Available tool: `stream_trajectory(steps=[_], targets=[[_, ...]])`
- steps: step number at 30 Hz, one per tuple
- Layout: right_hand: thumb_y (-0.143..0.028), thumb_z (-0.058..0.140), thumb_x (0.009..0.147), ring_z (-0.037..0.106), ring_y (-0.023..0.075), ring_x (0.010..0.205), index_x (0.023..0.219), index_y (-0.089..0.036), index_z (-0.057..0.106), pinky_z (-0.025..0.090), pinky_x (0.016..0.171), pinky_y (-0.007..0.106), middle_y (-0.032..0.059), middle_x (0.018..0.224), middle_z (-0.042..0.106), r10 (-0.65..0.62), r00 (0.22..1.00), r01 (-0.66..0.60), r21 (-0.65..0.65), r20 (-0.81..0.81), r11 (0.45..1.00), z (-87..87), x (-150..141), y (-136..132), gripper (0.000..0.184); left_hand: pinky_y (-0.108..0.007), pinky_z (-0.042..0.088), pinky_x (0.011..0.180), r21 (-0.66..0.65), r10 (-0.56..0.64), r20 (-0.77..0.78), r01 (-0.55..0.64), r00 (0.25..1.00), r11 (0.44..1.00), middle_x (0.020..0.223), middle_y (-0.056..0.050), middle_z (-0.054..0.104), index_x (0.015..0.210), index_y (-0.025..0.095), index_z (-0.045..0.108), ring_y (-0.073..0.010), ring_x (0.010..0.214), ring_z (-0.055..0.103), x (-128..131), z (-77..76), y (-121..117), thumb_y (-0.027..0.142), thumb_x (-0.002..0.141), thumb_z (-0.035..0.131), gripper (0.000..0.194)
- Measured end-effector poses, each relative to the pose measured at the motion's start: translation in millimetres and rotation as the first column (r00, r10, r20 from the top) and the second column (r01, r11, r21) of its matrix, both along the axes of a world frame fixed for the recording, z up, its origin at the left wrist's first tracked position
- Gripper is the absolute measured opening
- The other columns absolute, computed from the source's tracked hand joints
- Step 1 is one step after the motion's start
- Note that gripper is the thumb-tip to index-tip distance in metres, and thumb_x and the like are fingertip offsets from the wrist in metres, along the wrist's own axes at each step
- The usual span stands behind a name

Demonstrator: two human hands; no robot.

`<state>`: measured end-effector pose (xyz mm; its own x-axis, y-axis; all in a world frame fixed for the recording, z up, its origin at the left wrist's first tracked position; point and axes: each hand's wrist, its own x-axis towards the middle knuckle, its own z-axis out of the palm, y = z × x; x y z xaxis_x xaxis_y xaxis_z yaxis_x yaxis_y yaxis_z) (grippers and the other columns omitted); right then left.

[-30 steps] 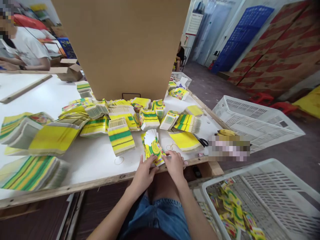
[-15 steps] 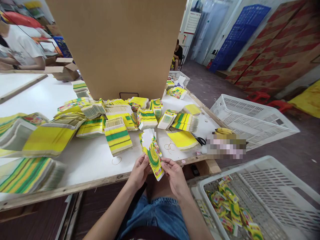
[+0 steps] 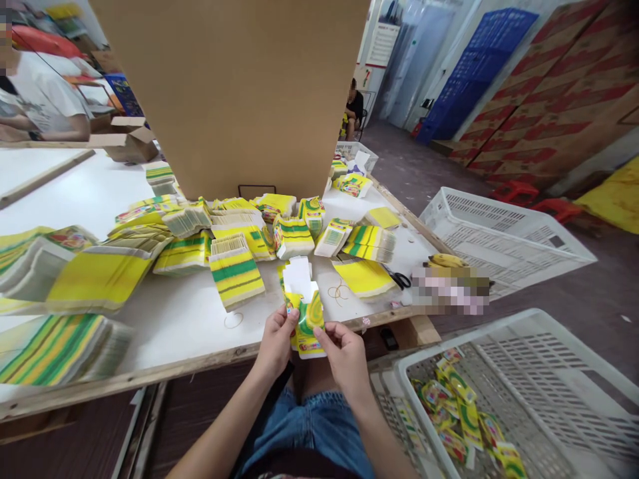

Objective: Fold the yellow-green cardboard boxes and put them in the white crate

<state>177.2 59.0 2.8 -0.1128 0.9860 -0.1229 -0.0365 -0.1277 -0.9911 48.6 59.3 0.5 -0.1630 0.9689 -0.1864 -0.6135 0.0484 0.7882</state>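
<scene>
Low in the frame's centre, the left hand (image 3: 273, 342) and right hand (image 3: 344, 354) rose on bent wrists and each pinched a side of the small yellow-and-green printed cardboard carton (image 3: 305, 319), held just above the near edge of the white wooden-rimmed table (image 3: 164, 319). The carton's long axis ran upright, with its white open flaps pointing to the top of the frame. Its printing was too small to read.
</scene>
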Motion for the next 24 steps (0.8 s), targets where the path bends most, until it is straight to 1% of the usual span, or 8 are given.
stream_trajectory(steps=[3, 7, 10, 14, 17, 20, 22, 24], targets=[[-0.044, 0.07, 0.077, 0.057, 0.0163, 0.064, 0.078, -0.015, 0.066, 0.047, 0.061, 0.027, 0.0027, 0.069, 0.066, -0.044, 0.997, 0.042, 0.042, 0.061, 0.998, -3.2, -1.6, -3.1, 0.029, -0.023, 0.054, 0.064, -0.006, 0.018, -0.039, -0.018, 0.999, 1.0, 0.078, -0.003, 0.074, 0.099, 0.015, 0.063, -0.0154, 0.069, 0.069, -1.1, 0.4, -1.4, 0.037, 0.073, 0.077, 0.036], [-0.043, 0.067, 0.08, 0.053, 0.014, 0.06, 0.076, -0.017, 0.063, 0.044, 0.057, 0.024, 0.0009, 0.066, 0.062, -0.047, 0.985, 0.029, 0.109, 0.167, 0.994, -5.8, 2.4, -2.4, 0.027, -0.027, 0.055, 0.068, 0.026, -0.02, -0.146, 0.024, 0.989, 0.999, 0.094, -0.004, 0.073, 0.13, 0.024, 0.037, -0.0178, 0.076, 0.07, -5.2, 4.4, -9.1, 0.03, 0.076, 0.075, 0.067], [-0.039, 0.067, 0.081, 0.057, 0.0149, 0.066, 0.101, -0.017, 0.063, 0.048, 0.061, 0.025, 0.0048, 0.086, 0.067, 0.014, 0.986, -0.04, 0.151, 0.167, 0.988, -1.4, 7.5, 3.5, 0.03, -0.03, 0.055, 0.073, 0.07, -0.084, -0.192, 0.099, 0.978, 0.993, 0.107, -0.007, 0.07, 0.137, 0.03, 0.025, -0.0187, 0.081, 0.071, -9.8, 7.2, -15.2, 0.029, 0.08, 0.071, 0.073], [-0.036, 0.062, 0.086, 0.061, 0.0153, 0.074, 0.131, -0.022, 0.05, 0.051, 0.069, 0.028, 0.0086, 0.11, 0.064, 0.099, 0.993, -0.111, 0.216, 0.064, 0.97, 14.7, 13.2, 16.0, 0.048, -0.03, 0.054, 0.077, 0.091, -0.189, -0.222, 0.213, 0.956, 0.973, 0.114, -0.01, 0.067, 0.14, 0.03, 0.031, -0.0204, 0.088, 0.07, -16.0, 10.5, -20.6, 0.028, 0.083, 0.068, 0.069], [-0.036, 0.06, 0.087, 0.063, 0.0177, 0.08, 0.121, -0.023, 0.058, 0.05, 0.073, 0.028, 0.0059, 0.101, 0.066, 0.229, 0.973, -0.232, 0.216, 0.036, 0.949, 27.4, 17.9, 24.3, 0.036, -0.031, 0.053, 0.079, 0.116, -0.293, -0.178, 0.316, 0.939, 0.942, 0.112, -0.01, 0.067, 0.131, 0.027, 0.043, -0.0225, 0.092, 0.069, -18.3, 10.6, -23.4, 0.027, 0.084, 0.067, 0.053], [-0.039, 0.058, 0.088, 0.062, 0.0188, 0.079, 0.095, -0.02, 0.066, 0.049, 0.071, 0.028, 0.0033, 0.085, 0.067, 0.307, 0.946, -0.321, 0.19, 0.1, 0.928, 34.1, 23.3, 28.5, 0.022, -0.03, 0.052, 0.077, 0.148, -0.367, -0.127, 0.383, 0.922, 0.912, 0.103, -0.008, 0.069, 0.119, 0.026, 0.047, -0.023, 0.09, 0.07, -17.9, 8.8, -26.3, 0.024, 0.083, 0.068, 0.042], [-0.041, 0.057, 0.089, 0.061, 0.0184, 0.075, 0.082, -0.019, 0.067, 0.048, 0.069, 0.027, 0.003, 0.077, 0.065, 0.291, 0.943, -0.32, 0.198, 0.162, 0.927, 34.2, 25.7, 28.9, 0.025, -0.029, 0.052, 0.075, 0.153, -0.392, -0.116, 0.407, 0.913, 0.901, 0.101, -0.007, 0.07, 0.119, 0.026, 0.045, -0.0223, 0.087, 0.07, -16.7, 8.3, -27.9, 0.022, 0.082, 0.069, 0.044], [-0.041, 0.057, 0.089, 0.06, 0.0187, 0.076, 0.079, -0.019, 0.068, 0.047, 0.07, 0.028, 0.0038, 0.077, 0.065, 0.255, 0.948, -0.294, 0.22, 0.189, 0.93, 31.4, 26.3, 28.1, 0.027, -0.029, 0.052, 0.074, 0.157, -0.393, -0.111, 0.406, 0.913, 0.9, 0.103, -0.008, 0.07, 0.132, 0.029, 0.035, -0.021, 0.084, 0.07, -15.5, 8.6, -28.5, 0.021, 0.083, 0.069, 0.06]])
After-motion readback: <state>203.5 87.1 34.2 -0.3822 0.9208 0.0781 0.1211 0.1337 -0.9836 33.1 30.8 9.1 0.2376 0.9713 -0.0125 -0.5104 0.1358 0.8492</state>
